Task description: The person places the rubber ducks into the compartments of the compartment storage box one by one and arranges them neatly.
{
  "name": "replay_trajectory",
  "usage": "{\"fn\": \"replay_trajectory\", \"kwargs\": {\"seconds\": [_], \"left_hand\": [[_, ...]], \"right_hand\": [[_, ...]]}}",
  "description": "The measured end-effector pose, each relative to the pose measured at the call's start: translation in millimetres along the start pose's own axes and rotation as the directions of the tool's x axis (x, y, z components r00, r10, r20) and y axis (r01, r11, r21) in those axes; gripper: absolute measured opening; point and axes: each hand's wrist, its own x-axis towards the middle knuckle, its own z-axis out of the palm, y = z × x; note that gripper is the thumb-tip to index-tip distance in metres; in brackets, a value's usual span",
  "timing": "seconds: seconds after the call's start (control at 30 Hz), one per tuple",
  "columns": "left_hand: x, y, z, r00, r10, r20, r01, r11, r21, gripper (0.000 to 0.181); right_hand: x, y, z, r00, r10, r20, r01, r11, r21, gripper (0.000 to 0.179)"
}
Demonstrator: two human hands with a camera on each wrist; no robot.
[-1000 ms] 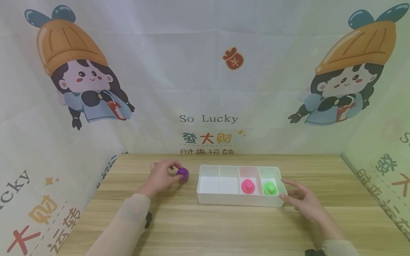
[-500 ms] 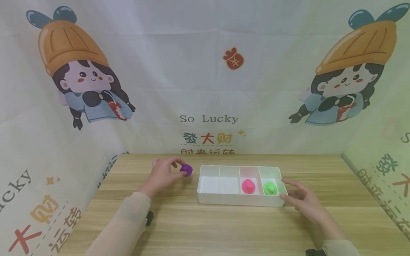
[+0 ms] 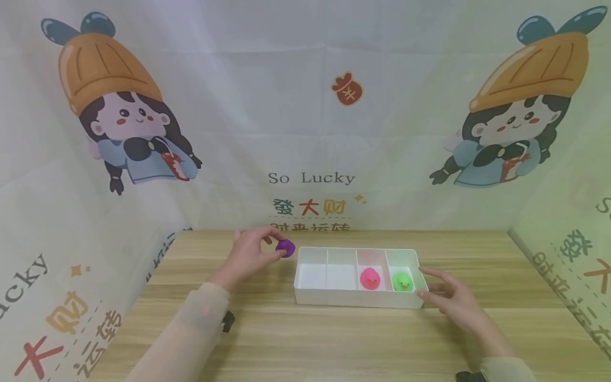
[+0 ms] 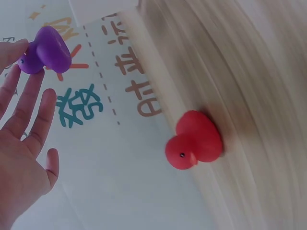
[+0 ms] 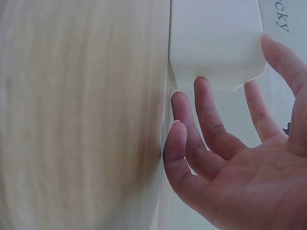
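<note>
Head view: the left hand (image 3: 249, 255) pinches a purple duck (image 3: 285, 248) between thumb and fingers, just beside the far left corner of a white box (image 3: 358, 298) on the wooden table (image 3: 334, 339). The box's two right compartments hold a pink duck (image 3: 369, 278) and a green duck (image 3: 402, 281).

Left wrist view: a red duck (image 4: 195, 141) sits near the table's back edge.

Right wrist view: the right hand (image 5: 254, 165), fingers loosely spread, touches the box's end.
</note>
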Motion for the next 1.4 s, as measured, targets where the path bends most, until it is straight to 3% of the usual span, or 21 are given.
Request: {"fn": "replay_trajectory", "kwargs": {"seconds": [0.63, 0.8, 1.07, 1.4], "left_hand": [[10.5, 34.7, 12.9, 0.999, 0.046, 0.023, -0.046, 0.999, -0.023, 0.028], [12.5, 43.5, 21.3, 0.998, 0.055, 0.037, -0.055, 0.998, -0.013, 0.029], [21.0, 59.5, 34.2, 0.995, 0.098, 0.036, -0.096, 0.993, -0.066, 0.026], [21.2, 69.0, 48.9, 0.994, 0.088, 0.060, -0.081, 0.991, -0.107, 0.028]], "right_hand": [[1.0, 1, -1, 1.000, -0.006, -0.004, 0.006, 1.000, -0.008, 0.068], [1.3, 3, -2, 1.000, -0.001, 0.002, 0.001, 1.000, -0.011, 0.069], [0.2, 4, -4, 1.000, -0.003, -0.003, 0.003, 1.000, -0.013, 0.069], [-0.3, 0, 0, 1.000, -0.001, -0.004, 0.001, 1.000, -0.006, 0.068]]}}
